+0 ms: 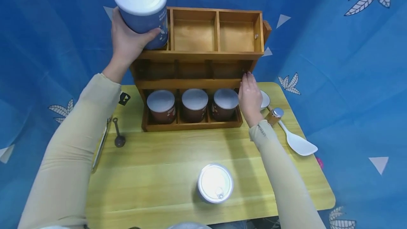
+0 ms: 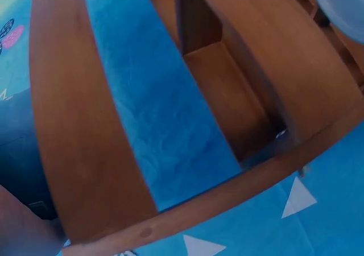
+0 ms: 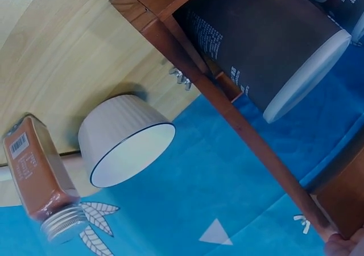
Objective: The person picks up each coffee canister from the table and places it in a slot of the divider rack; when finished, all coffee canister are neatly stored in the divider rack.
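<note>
My left hand (image 1: pixel 130 41) grips a blue canister (image 1: pixel 141 20) with a white lid, fingers round its far side and thumb across its front. The canister stands over the top-left compartment of a wooden three-tier rack (image 1: pixel 190 126). In the left wrist view, the canister (image 2: pixel 20 153) shows at the left edge, beside the rack's wooden boards. My right hand (image 1: pixel 249 96) rests on the rack's right side with its fingers extended along it; fingertips (image 3: pixel 338 244) show at the side rail. Three dark canisters (image 1: pixel 195 104) with pale lids fill the bottom tier.
Another lidded canister (image 1: pixel 215 183) stands on the table near the front. To the right are a white cup (image 3: pixel 122 133), a spice bottle (image 3: pixel 40 170) and a white ladle-like utensil (image 1: pixel 300 144). On the left lie metal tongs (image 1: pixel 101 146) and a dark measuring spoon (image 1: pixel 119 140).
</note>
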Motion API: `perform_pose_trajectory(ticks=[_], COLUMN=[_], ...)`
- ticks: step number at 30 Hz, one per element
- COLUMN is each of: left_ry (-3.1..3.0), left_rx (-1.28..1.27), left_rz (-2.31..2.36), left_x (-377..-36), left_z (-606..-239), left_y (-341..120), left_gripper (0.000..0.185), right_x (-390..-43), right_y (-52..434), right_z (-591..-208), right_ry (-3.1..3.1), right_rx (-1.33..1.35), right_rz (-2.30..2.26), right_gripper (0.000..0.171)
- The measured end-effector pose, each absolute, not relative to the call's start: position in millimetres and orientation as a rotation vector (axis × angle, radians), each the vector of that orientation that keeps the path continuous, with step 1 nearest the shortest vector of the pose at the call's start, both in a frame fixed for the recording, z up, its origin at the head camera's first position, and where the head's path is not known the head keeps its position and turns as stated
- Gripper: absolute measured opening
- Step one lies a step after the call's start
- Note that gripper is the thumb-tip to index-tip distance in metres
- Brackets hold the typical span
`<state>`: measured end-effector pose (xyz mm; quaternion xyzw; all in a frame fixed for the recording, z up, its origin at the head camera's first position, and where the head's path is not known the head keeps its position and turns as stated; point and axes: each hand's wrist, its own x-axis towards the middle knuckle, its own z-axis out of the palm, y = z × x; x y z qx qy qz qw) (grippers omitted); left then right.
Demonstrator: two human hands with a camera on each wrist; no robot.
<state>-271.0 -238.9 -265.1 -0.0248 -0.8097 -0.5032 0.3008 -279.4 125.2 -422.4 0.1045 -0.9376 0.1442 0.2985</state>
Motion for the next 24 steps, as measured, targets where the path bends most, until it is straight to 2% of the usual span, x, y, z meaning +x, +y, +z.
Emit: perform_pose_trajectory(ticks=[17,24], left_ry=[-2.173,-2.107], left_rx=[-0.159,-0.257], left_rz=[-1.323,-1.386], left_x=[-302.9,-303.6], left_z=[-287.2,-298.0], left_y=[-251.6,-246.6], left_gripper=[0.104,0.103], right_x=[-300.7,-306.9], right_y=[110.3,110.4], right_z=[-427.1,-433.8], right_ry=[-2.465,-2.509], right_rx=[0.221,0.172], right_rz=[0.331,0.328], right_gripper=[0.037,0.038])
